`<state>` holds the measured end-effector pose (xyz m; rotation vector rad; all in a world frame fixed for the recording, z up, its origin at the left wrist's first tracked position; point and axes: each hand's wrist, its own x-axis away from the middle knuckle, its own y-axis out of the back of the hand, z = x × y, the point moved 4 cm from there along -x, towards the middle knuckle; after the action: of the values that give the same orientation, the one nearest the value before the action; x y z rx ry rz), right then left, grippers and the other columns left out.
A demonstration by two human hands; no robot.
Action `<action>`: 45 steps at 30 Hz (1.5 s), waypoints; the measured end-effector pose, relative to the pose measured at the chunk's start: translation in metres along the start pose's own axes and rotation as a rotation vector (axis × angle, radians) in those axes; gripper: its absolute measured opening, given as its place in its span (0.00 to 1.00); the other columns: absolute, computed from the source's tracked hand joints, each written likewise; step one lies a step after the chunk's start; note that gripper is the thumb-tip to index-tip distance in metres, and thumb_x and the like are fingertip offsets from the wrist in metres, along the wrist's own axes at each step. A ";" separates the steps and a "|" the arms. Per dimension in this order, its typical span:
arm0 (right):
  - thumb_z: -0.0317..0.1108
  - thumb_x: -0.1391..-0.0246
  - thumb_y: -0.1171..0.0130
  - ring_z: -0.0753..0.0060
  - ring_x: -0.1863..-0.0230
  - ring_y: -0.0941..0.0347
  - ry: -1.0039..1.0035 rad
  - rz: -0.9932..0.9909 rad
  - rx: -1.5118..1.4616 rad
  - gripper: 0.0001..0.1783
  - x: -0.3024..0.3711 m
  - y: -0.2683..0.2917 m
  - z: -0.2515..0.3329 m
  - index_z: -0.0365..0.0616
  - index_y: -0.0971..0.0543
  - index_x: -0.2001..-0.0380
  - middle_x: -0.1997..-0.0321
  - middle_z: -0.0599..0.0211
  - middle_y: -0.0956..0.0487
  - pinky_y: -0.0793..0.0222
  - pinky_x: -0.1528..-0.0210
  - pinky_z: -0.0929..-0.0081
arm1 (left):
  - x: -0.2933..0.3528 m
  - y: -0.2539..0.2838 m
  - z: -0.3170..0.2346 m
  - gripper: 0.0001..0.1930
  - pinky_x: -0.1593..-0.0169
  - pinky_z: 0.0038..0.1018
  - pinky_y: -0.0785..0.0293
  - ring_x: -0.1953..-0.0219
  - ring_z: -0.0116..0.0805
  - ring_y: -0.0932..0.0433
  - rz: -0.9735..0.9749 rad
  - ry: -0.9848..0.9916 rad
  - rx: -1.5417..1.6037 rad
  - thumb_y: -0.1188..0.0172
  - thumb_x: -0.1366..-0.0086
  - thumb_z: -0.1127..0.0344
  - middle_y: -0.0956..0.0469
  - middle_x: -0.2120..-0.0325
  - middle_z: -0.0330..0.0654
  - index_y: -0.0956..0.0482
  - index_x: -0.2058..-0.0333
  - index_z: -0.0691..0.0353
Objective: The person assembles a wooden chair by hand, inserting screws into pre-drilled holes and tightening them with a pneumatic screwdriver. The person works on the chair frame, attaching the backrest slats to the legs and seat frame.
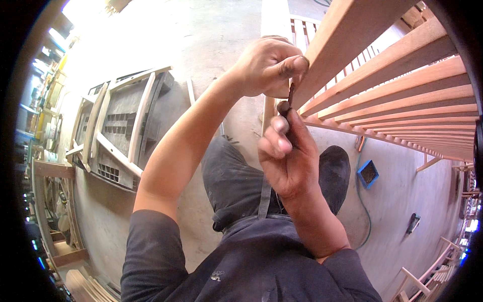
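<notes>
A pale wooden slatted frame [402,85], like the side or back of a bench, leans in from the upper right, with a thick post [347,35] at its near edge. My left hand [271,65] is closed beside the lower end of that post, thumb folded over; what its fingers hold is hidden. Just below it, my right hand [292,156] pinches a slim dark piece [292,91] between thumb and fingers, pointing up along the post's edge toward my left hand. Its exact kind does not show.
On the left, a wooden frame [103,121] rests on a dark slotted platform [118,166]. A blue tray [368,174], a green hose [363,206] and a dark hand tool [413,223] lie on the floor at right. More slatted woodwork [427,277] stands lower right.
</notes>
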<state>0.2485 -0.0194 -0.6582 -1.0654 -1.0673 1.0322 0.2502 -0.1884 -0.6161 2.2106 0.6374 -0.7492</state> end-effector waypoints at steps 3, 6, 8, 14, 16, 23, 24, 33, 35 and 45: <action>0.41 0.28 0.57 0.79 0.85 0.38 -0.020 0.100 0.061 0.14 0.004 0.003 0.005 0.44 0.26 0.54 0.81 0.72 0.28 0.43 0.76 0.80 | 0.001 0.003 -0.001 0.42 0.67 0.36 0.32 0.73 0.42 0.26 0.016 0.001 -0.027 0.58 0.37 0.22 0.29 0.84 0.43 0.21 0.81 0.59; 0.41 0.27 0.59 0.80 0.85 0.38 -0.058 0.150 0.051 0.16 0.004 0.004 0.009 0.43 0.26 0.52 0.82 0.74 0.28 0.44 0.76 0.81 | 0.002 0.003 -0.001 0.41 0.66 0.36 0.32 0.73 0.42 0.26 0.012 0.016 -0.037 0.58 0.37 0.23 0.28 0.85 0.43 0.20 0.81 0.59; 0.40 0.27 0.59 0.80 0.83 0.36 -0.082 0.230 0.027 0.16 0.002 0.007 0.010 0.43 0.26 0.51 0.79 0.73 0.26 0.42 0.74 0.81 | 0.003 0.002 -0.002 0.41 0.65 0.36 0.32 0.73 0.42 0.26 0.003 0.022 -0.035 0.57 0.36 0.23 0.28 0.84 0.43 0.20 0.81 0.59; 0.36 0.30 0.51 0.77 0.61 0.30 0.105 0.097 -0.050 0.15 -0.001 0.009 -0.006 0.39 0.26 0.48 0.59 0.63 0.23 0.33 0.63 0.79 | 0.000 0.000 -0.001 0.40 0.63 0.37 0.31 0.70 0.42 0.26 0.043 0.014 0.006 0.55 0.35 0.26 0.26 0.79 0.46 0.19 0.77 0.62; 0.38 0.30 0.50 0.76 0.68 0.29 0.094 0.052 0.048 0.15 0.002 0.012 -0.003 0.39 0.26 0.48 0.64 0.65 0.22 0.33 0.67 0.79 | 0.003 -0.001 0.002 0.40 0.61 0.37 0.31 0.68 0.40 0.26 0.030 0.025 0.059 0.54 0.34 0.27 0.26 0.76 0.46 0.20 0.75 0.65; 0.36 0.30 0.50 0.82 0.80 0.34 0.257 -0.124 0.633 0.16 0.035 0.037 0.041 0.35 0.22 0.51 0.77 0.73 0.26 0.37 0.77 0.83 | 0.029 0.002 0.022 0.40 0.60 0.29 0.24 0.62 0.29 0.23 0.000 0.234 0.292 0.45 0.39 0.27 0.21 0.62 0.42 0.23 0.53 0.66; 0.36 0.30 0.50 0.83 0.79 0.33 0.326 -0.149 0.691 0.16 0.038 0.042 0.047 0.34 0.22 0.51 0.77 0.73 0.26 0.38 0.77 0.84 | 0.032 0.005 0.020 0.46 0.56 0.30 0.23 0.57 0.32 0.22 -0.015 0.283 0.276 0.44 0.43 0.24 0.22 0.58 0.44 0.26 0.49 0.67; 0.31 0.32 0.47 0.81 0.77 0.28 0.408 -0.031 0.856 0.15 0.037 0.075 0.086 0.31 0.24 0.49 0.72 0.64 0.21 0.32 0.75 0.83 | 0.033 -0.018 -0.023 0.59 0.38 0.36 0.30 0.42 0.38 0.27 -0.112 0.469 0.051 0.49 0.55 0.13 0.25 0.47 0.49 0.31 0.42 0.65; 0.32 0.33 0.46 0.82 0.77 0.28 0.395 -0.055 0.785 0.12 0.037 0.082 0.089 0.34 0.23 0.53 0.75 0.68 0.22 0.32 0.74 0.81 | 0.052 -0.011 -0.013 0.54 0.37 0.37 0.31 0.39 0.37 0.31 -0.222 0.489 0.093 0.44 0.52 0.19 0.30 0.42 0.46 0.35 0.39 0.58; 0.31 0.35 0.44 0.66 0.75 0.21 0.406 -0.009 0.916 0.09 0.056 0.127 0.116 0.37 0.22 0.58 0.77 0.59 0.20 0.29 0.71 0.72 | 0.101 0.029 -0.009 0.43 0.28 0.42 0.46 0.32 0.37 0.41 -0.534 0.463 -0.421 0.51 0.38 0.27 0.39 0.34 0.34 0.45 0.32 0.45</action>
<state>0.1299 0.0744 -0.7570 -0.4699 -0.1963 1.0666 0.3429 -0.1777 -0.6655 1.8294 1.5058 -0.2935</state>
